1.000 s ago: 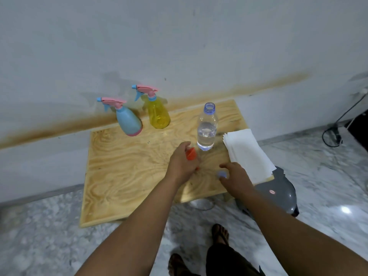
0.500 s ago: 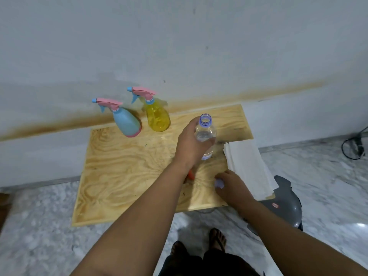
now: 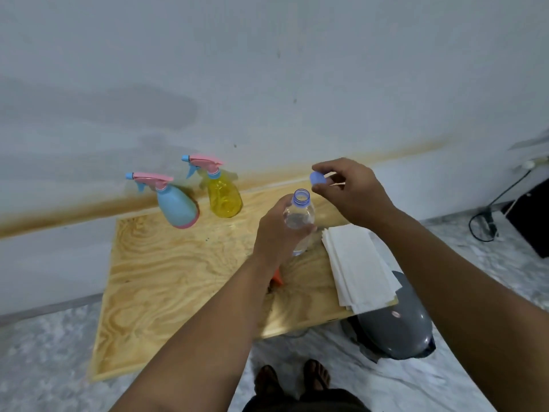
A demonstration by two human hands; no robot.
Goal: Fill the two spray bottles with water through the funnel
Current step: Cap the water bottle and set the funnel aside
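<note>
I'm gripping the water bottle (image 3: 298,224) w/ my left hand (image 3: 279,233), right hand (image 3: 353,191) pinching its cap (image 3: 317,177) just above the open neck; prob. next I'm capping it, w/ both spray bottles (image 3: 178,206) unopened.

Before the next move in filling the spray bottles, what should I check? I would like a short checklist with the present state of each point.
1. Water bottle uncapped: ok, mouth open.
2. Left hand grips it firmly: ok.
3. Cap out of the way: not ok, right hand pinches it above the mouth.
4. Funnel ready: not ok, it lies on the table, mostly hidden by the left arm.
5. Blue spray bottle and yellow spray bottle opened: not ok, trigger heads on.
6. Enough water: cannot tell.
</note>
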